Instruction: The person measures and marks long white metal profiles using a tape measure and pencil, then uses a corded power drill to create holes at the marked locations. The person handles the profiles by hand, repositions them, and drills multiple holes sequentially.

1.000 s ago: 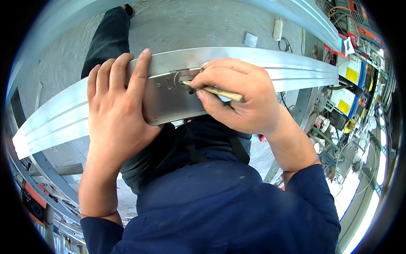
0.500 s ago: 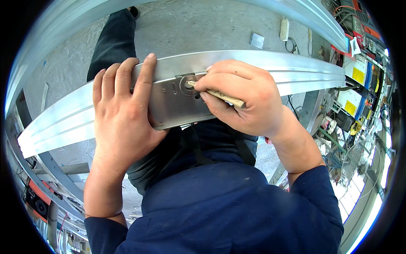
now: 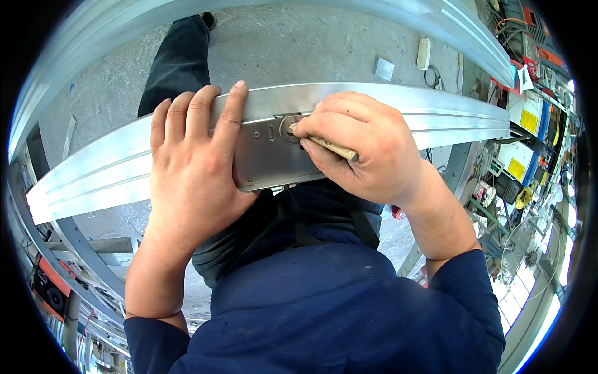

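Note:
A steel plate (image 3: 277,165) with small holes and a slot lies against a long silver aluminium profile (image 3: 87,173) in front of my body. My left hand (image 3: 193,162) rests flat on the plate's left part and the profile, fingers spread over the far edge, thumb along the near side. My right hand (image 3: 367,143) pinches a short tan pencil-like stick (image 3: 333,148), its tip at a round opening ringed by a circle (image 3: 288,128) near the plate's far edge. My fingers partly cover the tip and the plate's right end.
Another long metal profile (image 3: 349,15) arches across the far side. On the grey concrete floor (image 3: 293,47) lie a small square metal piece (image 3: 384,68), a power strip (image 3: 423,54) and a cable. A cluttered bench with yellow-labelled boxes (image 3: 528,121) runs along the right, near a fan (image 3: 529,252).
The plate and my left hand appear slightly further right in view. The stick's tip has shifted a little within the ringed opening; both hands keep their hold.

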Tool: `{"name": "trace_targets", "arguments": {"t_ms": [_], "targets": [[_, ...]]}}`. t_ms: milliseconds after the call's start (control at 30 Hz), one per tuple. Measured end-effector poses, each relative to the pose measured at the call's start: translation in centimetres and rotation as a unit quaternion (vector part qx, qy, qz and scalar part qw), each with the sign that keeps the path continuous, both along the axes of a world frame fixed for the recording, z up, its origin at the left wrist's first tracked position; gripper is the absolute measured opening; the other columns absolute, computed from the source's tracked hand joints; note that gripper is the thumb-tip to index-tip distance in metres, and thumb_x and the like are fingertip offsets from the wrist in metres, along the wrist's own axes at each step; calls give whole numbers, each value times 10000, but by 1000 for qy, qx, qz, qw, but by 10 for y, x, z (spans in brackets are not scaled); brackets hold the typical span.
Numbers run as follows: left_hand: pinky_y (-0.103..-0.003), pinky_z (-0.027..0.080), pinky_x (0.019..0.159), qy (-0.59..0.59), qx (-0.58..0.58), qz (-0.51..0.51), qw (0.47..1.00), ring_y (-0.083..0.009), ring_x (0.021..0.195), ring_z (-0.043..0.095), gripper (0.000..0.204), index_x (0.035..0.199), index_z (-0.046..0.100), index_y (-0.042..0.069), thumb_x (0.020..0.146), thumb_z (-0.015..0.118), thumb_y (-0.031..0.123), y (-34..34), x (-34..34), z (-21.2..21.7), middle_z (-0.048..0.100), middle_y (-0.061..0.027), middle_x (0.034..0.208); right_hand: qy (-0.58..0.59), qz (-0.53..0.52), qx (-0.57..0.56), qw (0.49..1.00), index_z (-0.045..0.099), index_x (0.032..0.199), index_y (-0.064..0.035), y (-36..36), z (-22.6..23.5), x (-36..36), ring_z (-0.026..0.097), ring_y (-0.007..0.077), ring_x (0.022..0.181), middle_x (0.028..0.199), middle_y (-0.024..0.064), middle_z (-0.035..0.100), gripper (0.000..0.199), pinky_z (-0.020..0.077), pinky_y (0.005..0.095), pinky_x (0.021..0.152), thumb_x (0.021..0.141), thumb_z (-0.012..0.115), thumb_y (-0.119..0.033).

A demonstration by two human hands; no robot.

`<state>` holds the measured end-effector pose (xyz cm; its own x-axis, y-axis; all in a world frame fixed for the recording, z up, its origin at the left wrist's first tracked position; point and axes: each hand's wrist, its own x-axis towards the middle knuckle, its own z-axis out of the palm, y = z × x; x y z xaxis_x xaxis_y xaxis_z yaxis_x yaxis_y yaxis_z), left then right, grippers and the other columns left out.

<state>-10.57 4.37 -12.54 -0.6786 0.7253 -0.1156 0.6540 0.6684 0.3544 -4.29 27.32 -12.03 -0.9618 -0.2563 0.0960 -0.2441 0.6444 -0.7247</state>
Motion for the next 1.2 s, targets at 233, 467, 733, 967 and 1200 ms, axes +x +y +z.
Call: {"name": "trace_targets", "arguments": {"t_ms": [233,467,733,967,1200], "targets": [[-530,342,1147,5,-1,-2,1000,-394,1280,482,929,1465,513,42,629,848,268,-1,0,0,525,-168,1365,35,-13,42,998,727,932,-44,-2,3,2,707,298,830,867,93,718,186,578,381,728,764,788,9],[-527,350,1140,6,3,-4,1000,-395,1274,490,924,1464,516,45,629,844,263,-1,0,-1,533,-167,1358,75,-14,49,996,724,925,-48,-2,-3,8,694,291,797,853,90,707,176,570,379,724,759,783,-30],[-518,354,1137,12,-6,8,1000,-395,1294,483,952,1483,510,68,614,852,250,0,4,-1,532,-157,1370,90,-9,-3,996,720,941,-35,2,-10,18,706,279,810,872,98,722,204,587,391,766,751,789,-7],[-521,365,1123,11,-8,-1,1000,-397,1293,481,945,1486,508,68,623,847,255,0,1,-1,528,-159,1374,146,16,55,988,694,917,-38,-1,-19,16,671,244,789,894,82,701,232,554,354,739,691,713,-88],[-517,373,1117,7,-7,-1,1000,-398,1283,483,932,1474,513,60,628,845,265,1,0,0,527,-159,1368,175,29,125,976,667,903,-31,-3,-14,15,635,230,749,846,68,648,232,523,339,699,711,644,-159]]}}
